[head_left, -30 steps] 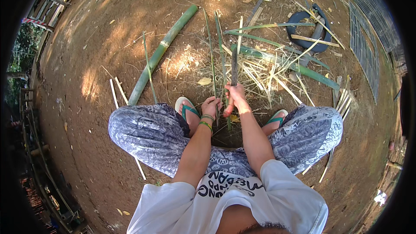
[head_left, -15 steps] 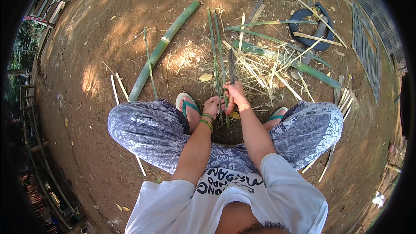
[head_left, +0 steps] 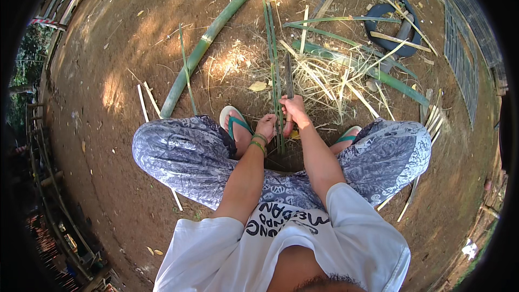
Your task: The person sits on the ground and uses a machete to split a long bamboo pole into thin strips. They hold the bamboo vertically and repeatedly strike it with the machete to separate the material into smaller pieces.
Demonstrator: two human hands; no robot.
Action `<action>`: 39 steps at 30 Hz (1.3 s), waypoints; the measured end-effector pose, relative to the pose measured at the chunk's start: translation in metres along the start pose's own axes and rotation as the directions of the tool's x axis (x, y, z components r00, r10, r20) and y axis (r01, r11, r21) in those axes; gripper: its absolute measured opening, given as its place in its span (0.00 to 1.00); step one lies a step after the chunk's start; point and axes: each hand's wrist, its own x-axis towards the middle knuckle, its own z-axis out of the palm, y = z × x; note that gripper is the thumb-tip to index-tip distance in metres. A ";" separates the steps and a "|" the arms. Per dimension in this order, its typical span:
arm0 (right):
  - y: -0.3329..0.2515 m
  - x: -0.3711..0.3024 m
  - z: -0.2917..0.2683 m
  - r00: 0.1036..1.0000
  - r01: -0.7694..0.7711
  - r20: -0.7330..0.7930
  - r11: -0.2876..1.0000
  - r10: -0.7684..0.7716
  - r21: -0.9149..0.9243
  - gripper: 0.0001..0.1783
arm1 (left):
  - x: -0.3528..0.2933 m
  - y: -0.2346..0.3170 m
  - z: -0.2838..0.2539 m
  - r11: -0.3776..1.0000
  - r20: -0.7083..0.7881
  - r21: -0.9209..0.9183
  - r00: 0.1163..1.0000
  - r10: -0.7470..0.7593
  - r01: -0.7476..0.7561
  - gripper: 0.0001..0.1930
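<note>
My left hand (head_left: pixel 266 126) is closed around the lower part of thin green bamboo strips (head_left: pixel 272 48), which run away from me over the ground. Close beside it, my right hand (head_left: pixel 293 108) grips the reddish wooden handle of a long knife (head_left: pixel 288 75), its dark blade pointing away from me. The fingers of the right hand also come up against the strips; whether they pinch them I cannot tell. Both hands are between my sandalled feet, low over the dirt.
A thick green bamboo pole (head_left: pixel 208 40) lies to the left. On the right are pale shavings (head_left: pixel 324 84), a split bamboo length (head_left: pixel 397 85) and a black rubber ring (head_left: pixel 372 24). A woven bamboo panel (head_left: pixel 459 59) lies farther right.
The far ends of the green strips have come closer together and now lie almost side by side. The knife stays in my right hand, and both hands have shifted only slightly.
</note>
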 end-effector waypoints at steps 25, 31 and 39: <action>-0.002 0.001 0.002 1.000 -0.010 0.027 0.993 0.007 0.116 0.06 | -0.010 0.007 -0.001 1.000 0.085 0.014 0.996 -0.027 0.026 0.09; -0.005 -0.001 0.004 0.999 -0.032 0.045 0.997 0.029 0.069 0.08 | -0.001 -0.002 -0.008 0.999 0.044 -0.028 0.998 -0.035 0.037 0.08; 0.000 0.003 0.003 1.000 -0.006 0.021 0.994 0.004 0.110 0.05 | -0.006 0.002 0.000 0.999 0.020 -0.004 0.999 -0.047 0.047 0.08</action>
